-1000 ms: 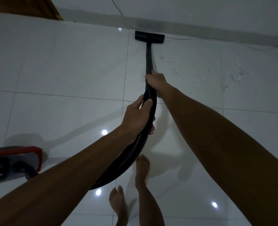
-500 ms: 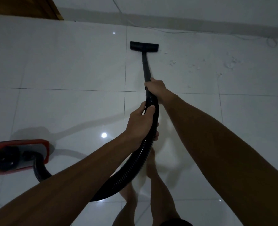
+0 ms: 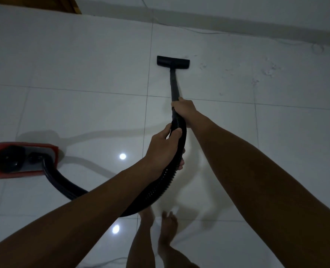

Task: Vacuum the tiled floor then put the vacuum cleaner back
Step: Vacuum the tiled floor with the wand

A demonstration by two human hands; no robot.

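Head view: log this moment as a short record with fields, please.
setting: glossy white tiled floor
left hand: grips ribbed black hose
right hand: grips wand at its lower end
floor nozzle: flat on tile
debris: white specks right of nozzle
vacuum body: red, far left

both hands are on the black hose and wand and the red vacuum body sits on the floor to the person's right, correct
Not quite. The head view shows the red vacuum body on the floor to the person's left, not right. The rest holds: the left hand grips the black hose and the right hand grips the wand.
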